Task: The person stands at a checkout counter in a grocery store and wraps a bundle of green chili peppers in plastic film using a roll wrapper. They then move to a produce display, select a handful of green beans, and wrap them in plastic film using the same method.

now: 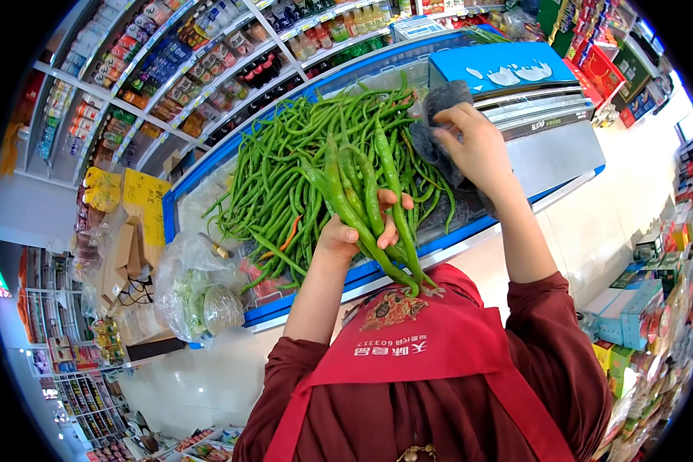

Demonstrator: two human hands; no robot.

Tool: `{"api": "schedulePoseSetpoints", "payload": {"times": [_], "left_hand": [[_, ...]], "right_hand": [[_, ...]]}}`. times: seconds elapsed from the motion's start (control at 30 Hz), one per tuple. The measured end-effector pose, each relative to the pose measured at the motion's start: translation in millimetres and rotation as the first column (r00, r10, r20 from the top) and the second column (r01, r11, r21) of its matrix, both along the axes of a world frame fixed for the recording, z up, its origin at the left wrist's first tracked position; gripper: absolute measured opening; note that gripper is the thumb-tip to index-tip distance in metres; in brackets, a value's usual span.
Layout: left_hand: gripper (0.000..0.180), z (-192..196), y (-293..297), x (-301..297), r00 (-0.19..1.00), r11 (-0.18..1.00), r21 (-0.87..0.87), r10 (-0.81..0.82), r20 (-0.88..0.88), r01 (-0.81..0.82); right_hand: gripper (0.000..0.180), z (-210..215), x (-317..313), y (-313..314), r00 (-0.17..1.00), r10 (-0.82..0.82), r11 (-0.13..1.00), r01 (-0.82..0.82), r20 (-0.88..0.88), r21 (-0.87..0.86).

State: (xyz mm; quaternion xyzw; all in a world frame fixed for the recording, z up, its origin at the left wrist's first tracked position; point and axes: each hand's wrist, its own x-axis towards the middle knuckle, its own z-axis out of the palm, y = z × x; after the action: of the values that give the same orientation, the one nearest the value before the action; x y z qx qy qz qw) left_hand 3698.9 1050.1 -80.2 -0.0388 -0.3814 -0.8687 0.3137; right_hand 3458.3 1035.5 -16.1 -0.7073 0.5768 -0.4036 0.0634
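In my left hand (366, 231) I hold several long green peppers (354, 185), fingers wrapped round their lower part near my apron. Just behind and to the left lies a big heap of thin green chili peppers (285, 169), with an orange-red one (285, 237) among them. My right hand (470, 138) rests at a dark grey cloth (436, 127) at the heap's right edge, thumb and fingers curled at it. Whether the fingers grip the cloth or only touch it, I cannot tell.
The heap lies on a blue-edged freezer case (470, 231). A metal machine with a blue top (508, 69) stands on its right. A clear plastic bag of greens (200, 292) sits at its left end, near a cardboard box (127, 258). Stocked shelves (200, 73) line the back.
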Motion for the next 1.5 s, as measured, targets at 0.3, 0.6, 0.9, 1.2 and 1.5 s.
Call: {"api": "schedulePoseSetpoints", "payload": {"times": [0.3,0.6,0.9,1.2,1.5], "left_hand": [[0.071,12.7,20.0,8.0,0.969,0.980,0.026,0.189,0.159,-0.196],[0.075,25.3,25.3,14.9,0.881,0.949,-0.097,0.315,0.353,-0.300],[0.072,20.9,28.1,14.5,0.889,0.966,-0.065,0.258,0.380,-0.252],[0.056,16.7,26.0,11.8,0.865,0.925,0.016,0.349,0.360,-0.380],[0.050,-15.8,25.7,34.7,0.931,0.897,0.287,0.362,-0.037,-0.337]], "right_hand": [[0.014,39.5,88.8,31.5,0.902,0.381,0.881,-0.421,0.202,0.217],[0.017,35.2,94.7,36.0,0.843,0.311,0.789,-0.486,0.438,0.375],[0.018,32.7,94.5,43.2,0.784,0.237,0.748,-0.524,0.573,0.408],[0.017,6.3,88.4,32.5,0.763,0.175,0.850,-0.436,0.622,0.296],[0.023,-46.6,76.3,52.7,0.634,0.334,0.550,-0.732,0.697,0.402]]}}
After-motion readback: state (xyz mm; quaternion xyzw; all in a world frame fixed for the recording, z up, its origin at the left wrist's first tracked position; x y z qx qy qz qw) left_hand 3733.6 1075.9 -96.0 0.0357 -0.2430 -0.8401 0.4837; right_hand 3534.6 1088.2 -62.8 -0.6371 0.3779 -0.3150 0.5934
